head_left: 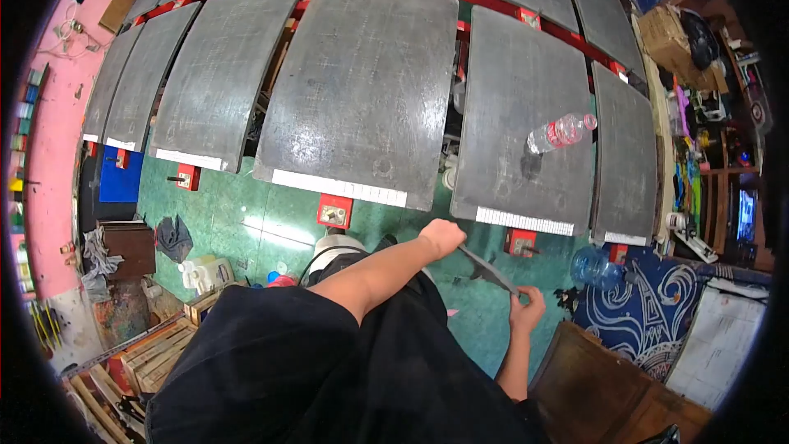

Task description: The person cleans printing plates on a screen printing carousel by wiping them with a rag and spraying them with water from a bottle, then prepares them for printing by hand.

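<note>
Green floor [271, 222]; one bottle [560, 132] on platens; both hands [441, 237] pinching one dark strip [486, 270].

The left arm reaches forward across the body, its left hand [441, 238] curled shut with fingers [454, 240] tucked under. The right hand [527, 309] sits lower, fingers [517, 299] seemingly pinched together, forearm bent upward.
</note>
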Available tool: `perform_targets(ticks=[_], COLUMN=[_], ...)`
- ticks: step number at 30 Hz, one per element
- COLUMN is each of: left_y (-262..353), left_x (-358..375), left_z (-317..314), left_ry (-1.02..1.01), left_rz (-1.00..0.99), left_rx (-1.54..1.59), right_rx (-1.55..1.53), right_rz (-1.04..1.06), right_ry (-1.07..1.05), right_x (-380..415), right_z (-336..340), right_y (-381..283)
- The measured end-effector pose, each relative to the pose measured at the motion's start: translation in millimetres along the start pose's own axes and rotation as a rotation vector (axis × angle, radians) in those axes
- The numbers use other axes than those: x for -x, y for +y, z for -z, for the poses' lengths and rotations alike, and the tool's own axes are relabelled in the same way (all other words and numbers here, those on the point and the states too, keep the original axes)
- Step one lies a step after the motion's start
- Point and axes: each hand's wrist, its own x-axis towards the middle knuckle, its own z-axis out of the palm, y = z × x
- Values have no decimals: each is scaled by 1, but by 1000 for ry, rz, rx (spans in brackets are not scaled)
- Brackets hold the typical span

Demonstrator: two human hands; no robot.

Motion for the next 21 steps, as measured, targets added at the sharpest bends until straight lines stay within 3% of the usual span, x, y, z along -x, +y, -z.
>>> perform_targets(ticks=[2,3,6,8,9,10,11,12,14,15,17,21], left_y=[8,12,19,24,28,29,36,35,31,36,30,26], left_x=[-4,-5,-16,-19,-19,-20,-12,-11,-14,-15,-18,-14], left_z=[0,-10,-19,-18,-17,-6,10,4,11,15,13,14], left_ry=[-27,187,128,62,15,-16,38,27,-36,39,22,66], left_rz=[68,-58,81,16,73,139,7,-1,155,170,148,131], left_rx=[69,111,141,160,189,213,194,187,256,255,263,314], right_rx=[-67,-65,-24,36,39,57,71,69,67,60,-105,-28], right_rz=[-85,-93,-117,-32,-49,-83,-114,-129,-178,-169,-345,-190], right_ry=[53,51,33,135,134,165,197,201,112,123,117,192], right_x=[-2,-9,3,6,15,14,10,17,18,9,21,24], right_z=[1,-3,-2,0,2,1,-2,-3,-2,-6,-2,4], right_y=[4,9,23,28,27,25,24,25,33,39,39,30])
